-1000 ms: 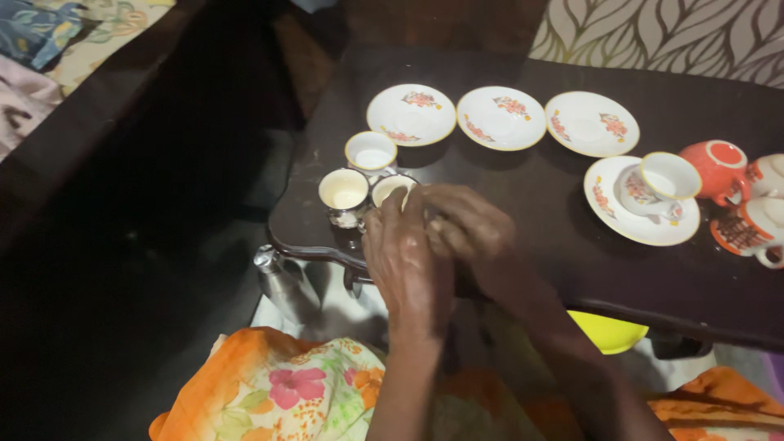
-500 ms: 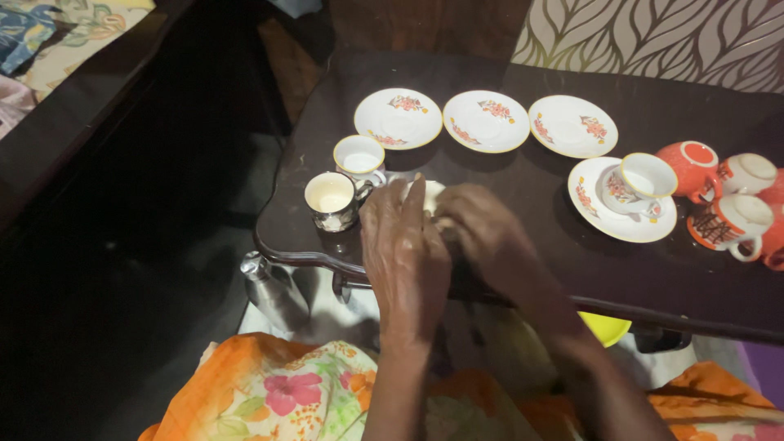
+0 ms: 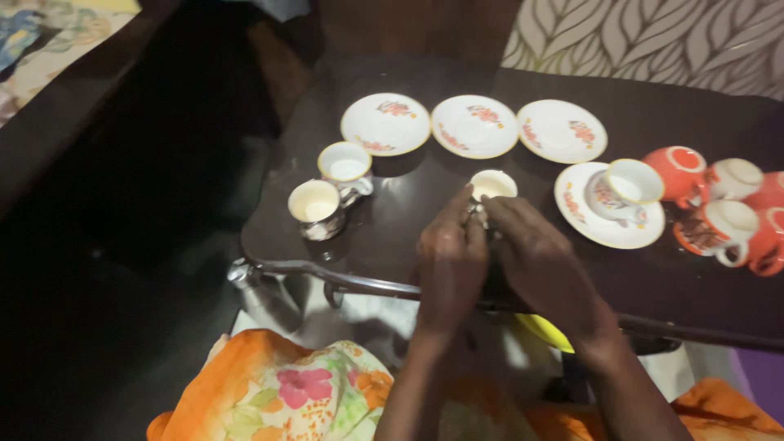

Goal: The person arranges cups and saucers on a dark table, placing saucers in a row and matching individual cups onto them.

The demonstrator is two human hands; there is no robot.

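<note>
My left hand (image 3: 451, 260) and my right hand (image 3: 535, 260) are cupped together around a small white teacup (image 3: 492, 185) with a yellow rim, held just above the dark wooden table (image 3: 408, 212). Only the cup's rim and inside show above my fingers. Two matching teacups (image 3: 345, 163) (image 3: 315, 207) stand on the table to the left. Three empty floral saucers (image 3: 385, 123) (image 3: 474, 126) (image 3: 562, 131) lie in a row behind the held cup. A fourth saucer (image 3: 581, 220) to the right carries another floral teacup (image 3: 621, 189).
Red and white mugs (image 3: 719, 204) crowd the table's right end. A steel bottle (image 3: 249, 286) stands on the floor below the table's front left corner. A yellow bowl (image 3: 545, 331) shows under the table edge. Orange floral cloth (image 3: 278, 392) covers my lap.
Both hands have lifted one teacup away from the group of three and carried it to the right, toward the middle of the table. The camera view shifted slightly.
</note>
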